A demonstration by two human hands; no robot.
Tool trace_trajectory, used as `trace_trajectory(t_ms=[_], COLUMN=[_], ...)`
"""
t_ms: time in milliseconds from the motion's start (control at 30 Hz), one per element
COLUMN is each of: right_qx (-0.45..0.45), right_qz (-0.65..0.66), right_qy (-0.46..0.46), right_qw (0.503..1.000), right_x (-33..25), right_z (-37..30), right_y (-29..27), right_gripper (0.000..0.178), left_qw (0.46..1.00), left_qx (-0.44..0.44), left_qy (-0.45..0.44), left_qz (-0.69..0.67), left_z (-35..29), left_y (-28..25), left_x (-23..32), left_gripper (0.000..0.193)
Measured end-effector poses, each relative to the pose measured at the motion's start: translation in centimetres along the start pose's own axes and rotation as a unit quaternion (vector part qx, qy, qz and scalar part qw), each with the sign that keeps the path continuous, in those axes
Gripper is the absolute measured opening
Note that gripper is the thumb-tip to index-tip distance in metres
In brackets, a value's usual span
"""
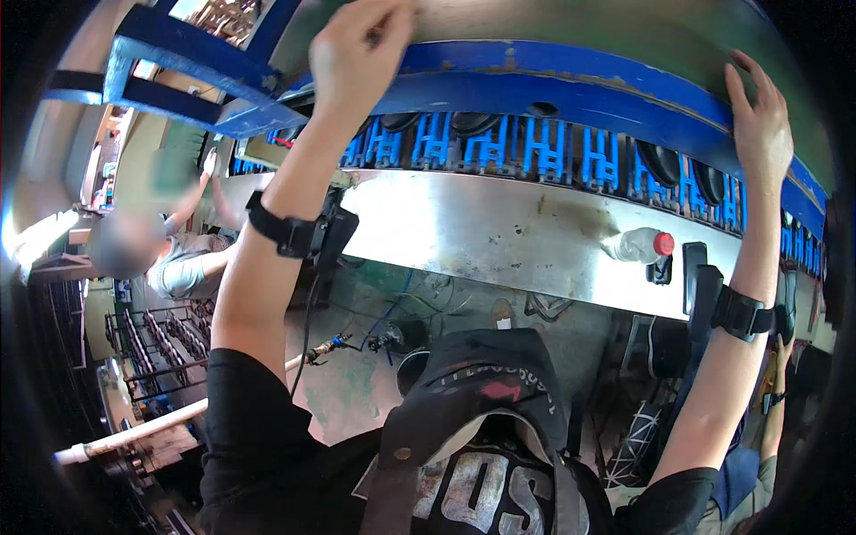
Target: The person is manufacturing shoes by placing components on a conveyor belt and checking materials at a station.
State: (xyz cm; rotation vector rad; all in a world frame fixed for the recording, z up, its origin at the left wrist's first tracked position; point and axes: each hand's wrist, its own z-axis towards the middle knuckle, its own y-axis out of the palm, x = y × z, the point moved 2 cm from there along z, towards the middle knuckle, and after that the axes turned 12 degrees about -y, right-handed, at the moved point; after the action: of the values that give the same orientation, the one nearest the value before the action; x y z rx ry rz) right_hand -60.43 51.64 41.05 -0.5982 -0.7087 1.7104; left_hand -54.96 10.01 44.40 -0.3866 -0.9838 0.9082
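Observation:
Both my arms reach up to a blue machine frame (571, 94) with a grey-green panel (571, 22) above it. My left hand (357, 49) curls its fingers over the panel's lower edge at the top centre. My right hand (758, 125) lies flat against the blue rail at the right, fingers stretched upward, holding nothing. Each wrist wears a black strap, the left strap (285, 234) and the right strap (742, 314). Below the rail runs a row of blue clips (544, 147) with dark oval parts between them.
A steel shelf (499, 232) sits under the clips, carrying a clear bottle with a red cap (640, 244) and a black device (694, 267). A co-worker (178, 263) reaches up at the left. A white pipe (134, 432) and metal racks (160, 343) lie lower left; another person's arm (776, 392) is at the right.

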Motion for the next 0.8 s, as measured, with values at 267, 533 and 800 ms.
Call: trace_trajectory(t_ms=[267, 533, 800], right_qx=[-0.020, -0.022, -0.034], right_qz=[-0.017, 0.002, 0.001], right_qy=[0.015, -0.040, -0.061], right_qw=[1.000, 0.999, 0.998], right_x=[-1.4, 0.5, 2.2], right_z=[-0.6, -0.1, -0.7], right_y=[-0.9, 0.1, 2.6], right_gripper=[0.033, 0.034, 0.034], left_qw=[0.972, 0.769, 0.869], left_qx=[-0.199, -0.157, -0.326], left_qy=[-0.122, -0.614, -0.356], left_qz=[-0.029, 0.079, 0.111], left_z=[-17.9, -25.3, -34.5], left_y=[4.3, 6.3, 12.5], left_x=[-2.9, -24.5, -16.4], left_gripper=[0.030, 0.065, 0.033])
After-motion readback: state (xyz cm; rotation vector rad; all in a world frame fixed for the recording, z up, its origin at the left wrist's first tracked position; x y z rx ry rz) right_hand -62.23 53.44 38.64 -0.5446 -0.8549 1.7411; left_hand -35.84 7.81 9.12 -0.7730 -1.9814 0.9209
